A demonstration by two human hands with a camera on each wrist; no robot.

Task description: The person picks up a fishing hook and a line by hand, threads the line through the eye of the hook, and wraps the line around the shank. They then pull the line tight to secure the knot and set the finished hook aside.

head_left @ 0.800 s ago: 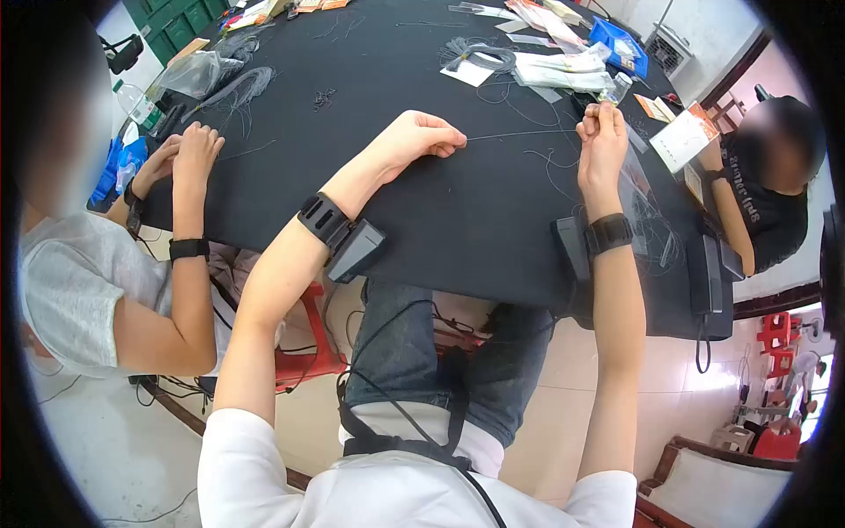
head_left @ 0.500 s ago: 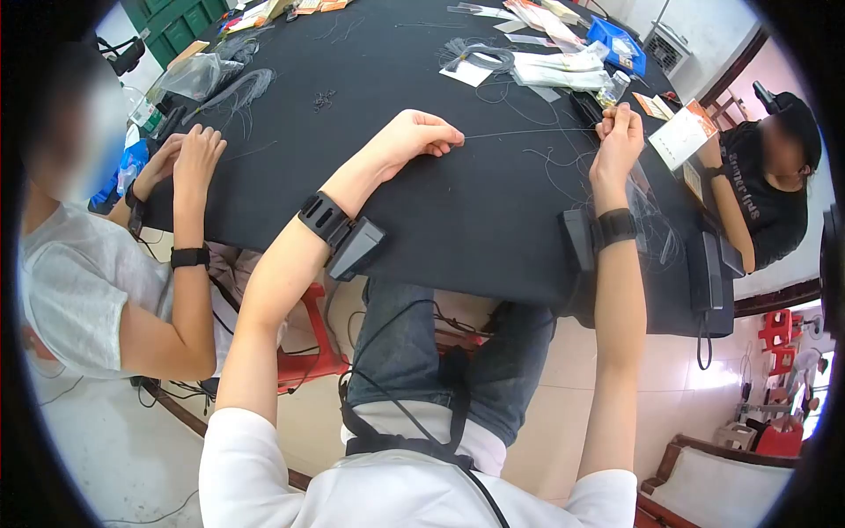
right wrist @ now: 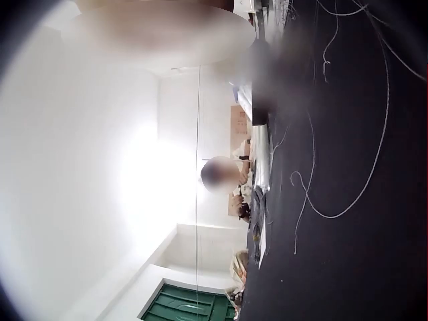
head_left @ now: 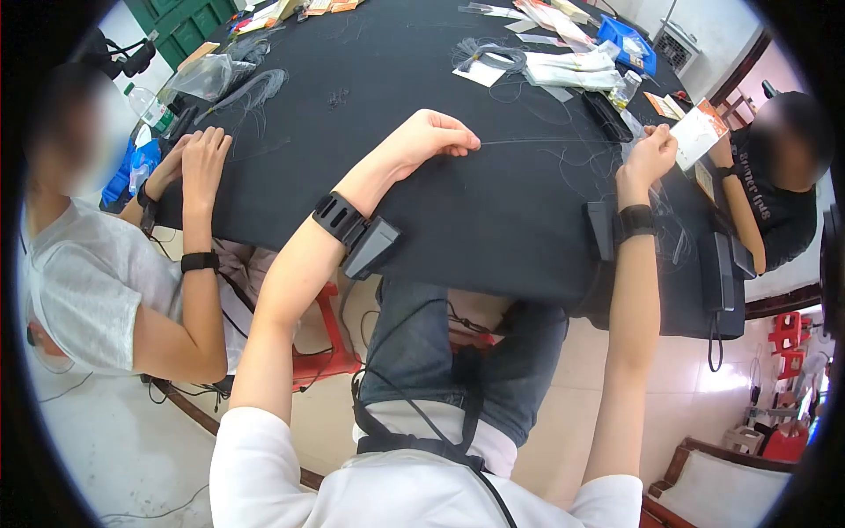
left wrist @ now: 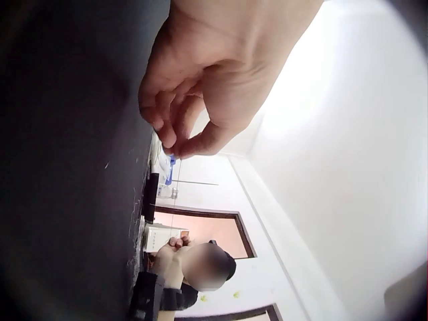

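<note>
A thin grey cord (head_left: 546, 141) runs nearly straight between the two hands, above the black table. The left hand (head_left: 427, 141) pinches one end of it between thumb and forefinger; in the left wrist view the same left hand (left wrist: 207, 80) has its other fingers curled in. At the cord's right end the right hand (head_left: 650, 157) pinches it, fingers bent. In the right wrist view the cord (right wrist: 197, 174) stretches away as a fine line, and the right hand (right wrist: 160, 30) is blurred at the top edge.
Loose cords (head_left: 576, 172) lie by the right hand, near a black case (head_left: 607, 117). Farther back are a coil of cord (head_left: 488, 57), plastic packets (head_left: 572, 70) and a blue tray (head_left: 629, 44). One person sits at the left, another at the right holding a white card (head_left: 697, 136).
The right hand has moved to the right, away from the left hand, and the span of cord between them is longer. The head view has shifted slightly.
</note>
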